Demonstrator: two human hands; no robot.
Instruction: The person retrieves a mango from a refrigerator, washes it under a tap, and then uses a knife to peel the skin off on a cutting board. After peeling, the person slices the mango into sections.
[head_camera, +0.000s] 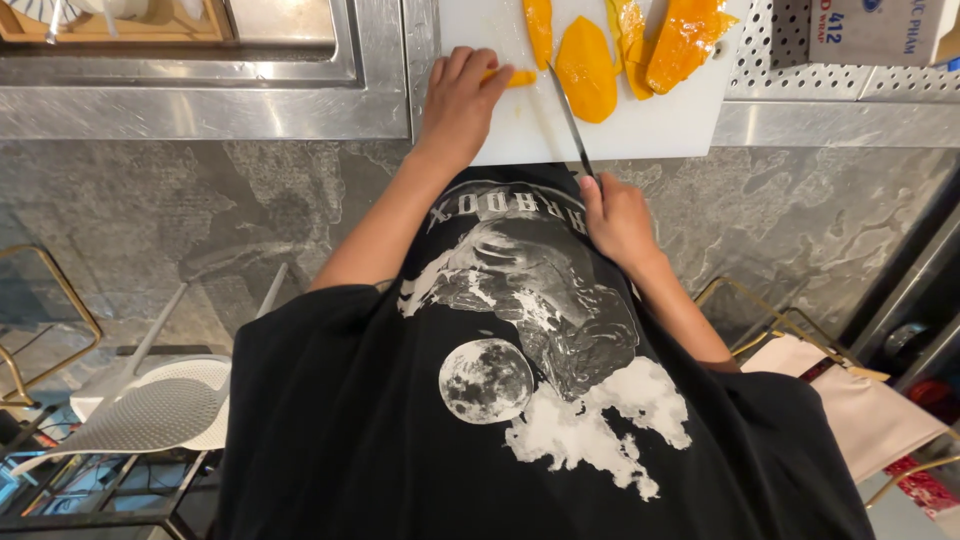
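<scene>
Two hands on the job: your left hand (460, 100) has its fingers curled down on a small soft orange mango strip (519, 78) at top centre, on the white plastic cutting board (640, 130). Your right hand (615, 215) is closed round the handle of the slim steel knife (570, 120), blade beside the strip. That fruit looks slick and squishy, so I'd pin it lightly. Bigger orange mango slices (585, 70) crowd just right. A perforated steel rack (775, 60) and cardboard box (875, 30) sit upper right.
</scene>
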